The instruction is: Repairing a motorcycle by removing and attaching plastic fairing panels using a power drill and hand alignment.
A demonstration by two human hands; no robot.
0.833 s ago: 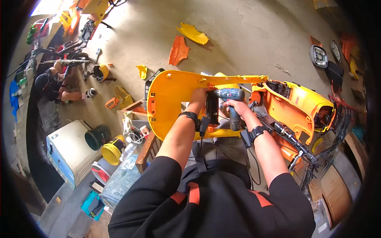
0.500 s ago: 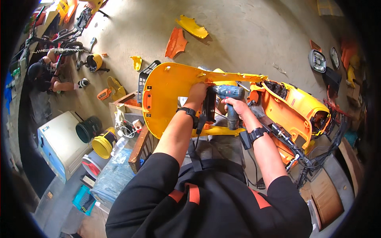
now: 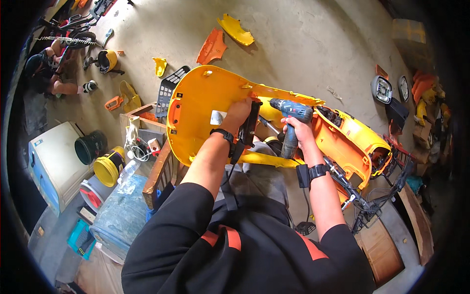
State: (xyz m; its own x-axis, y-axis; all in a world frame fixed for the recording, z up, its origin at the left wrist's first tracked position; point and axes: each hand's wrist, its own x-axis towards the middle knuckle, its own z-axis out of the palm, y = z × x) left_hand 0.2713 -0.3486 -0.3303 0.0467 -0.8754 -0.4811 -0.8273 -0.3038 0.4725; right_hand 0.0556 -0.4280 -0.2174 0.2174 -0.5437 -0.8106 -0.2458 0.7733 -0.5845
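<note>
Bearings are taken from the blue pistol-grip drill (image 3: pixel 295 110), twelve at the top. The right hand (image 3: pixel 299 128) is closed firmly round its handle; the chuck points to about ten o'clock, apart from the black bar (image 3: pixel 250 123). The left hand (image 3: pixel 239 110) is at the bar's upper end; its fingers are largely hidden, so how far they close, or on what, cannot be told. The curved yellow panel (image 3: pixel 203 90) lies at nine o'clock, the yellow-and-orange scooter body (image 3: pixel 353 142) at four. An orange panel piece (image 3: pixel 212 47) rests on the floor (image 3: pixel 303 54) towards ten.

Recommended: square the bit to the work before pressing the trigger, and use light, steady pressure, as the panel looks thin and could crack. Left-hand fingers should remain clear of the bit's line.
</note>
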